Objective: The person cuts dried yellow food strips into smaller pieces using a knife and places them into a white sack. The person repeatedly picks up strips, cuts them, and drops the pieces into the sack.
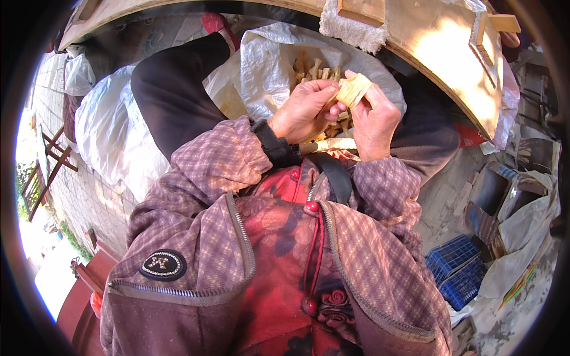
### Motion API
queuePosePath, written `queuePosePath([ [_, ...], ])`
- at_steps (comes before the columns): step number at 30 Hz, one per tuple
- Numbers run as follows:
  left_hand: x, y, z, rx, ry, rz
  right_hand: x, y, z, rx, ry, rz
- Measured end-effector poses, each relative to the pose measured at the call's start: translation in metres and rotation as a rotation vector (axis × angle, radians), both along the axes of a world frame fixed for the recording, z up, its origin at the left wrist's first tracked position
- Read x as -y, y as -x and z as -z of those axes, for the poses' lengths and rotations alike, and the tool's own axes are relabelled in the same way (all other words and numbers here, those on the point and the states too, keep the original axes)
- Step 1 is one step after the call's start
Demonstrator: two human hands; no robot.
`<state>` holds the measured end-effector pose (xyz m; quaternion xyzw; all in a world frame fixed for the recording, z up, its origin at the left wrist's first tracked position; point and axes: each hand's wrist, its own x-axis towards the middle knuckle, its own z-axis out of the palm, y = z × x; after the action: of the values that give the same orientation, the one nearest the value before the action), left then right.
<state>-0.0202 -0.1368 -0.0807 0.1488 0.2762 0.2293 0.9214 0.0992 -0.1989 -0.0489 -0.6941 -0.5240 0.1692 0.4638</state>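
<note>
Over an open white woven sack (263, 66), my hands meet on a pale-yellow folded strip (355, 90), which looks dry and creased. My left hand (305, 109) pinches its left end between thumb and fingers. The strip's upper right part is gripped by my right hand (376, 118), with the fingers partly behind it. Below them in the sack lie many short yellowish dried pieces (315, 70), some with flared ends; the strip's exact material is unclear. A pale rolled edge (331, 145) runs across my lap under the wrists.
A wooden board (427, 58) curves above the sack, bearing a wooden block (361, 11) on a white cloth (345, 31). A large translucent plastic bag (118, 129) lies left of my leg. Blue plastic baskets (456, 269) stand at lower right. A brown wooden frame (46, 171) is far left.
</note>
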Motion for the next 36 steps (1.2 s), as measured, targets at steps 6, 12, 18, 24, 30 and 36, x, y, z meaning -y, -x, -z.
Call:
queuePosePath([
  [6, -0.012, 0.007, 0.002, 0.207, 0.103, 0.281, 0.000, -0.007, 0.004, -0.089, -0.027, -0.083],
  [12, 0.001, -0.005, -0.008, -0.220, -0.525, -0.109, -0.007, 0.003, 0.005, 0.060, -0.119, 0.090],
  [18, -0.007, 0.005, -0.011, -0.315, -0.738, -0.004, -0.002, -0.006, -0.012, -0.213, 0.319, -0.031],
  [24, -0.014, 0.014, -0.013, -0.552, -1.069, 0.287, -0.006, -0.011, 0.002, -0.028, 0.281, -0.301],
  [30, -0.003, 0.007, -0.004, -0.691, -1.215, 0.147, -0.009, 0.002, 0.026, 0.356, 0.013, -0.080],
  [36, -0.006, 0.003, -0.003, -0.331, -0.393, -0.056, -0.005, 0.003, 0.022, 0.001, -0.105, -0.045],
])
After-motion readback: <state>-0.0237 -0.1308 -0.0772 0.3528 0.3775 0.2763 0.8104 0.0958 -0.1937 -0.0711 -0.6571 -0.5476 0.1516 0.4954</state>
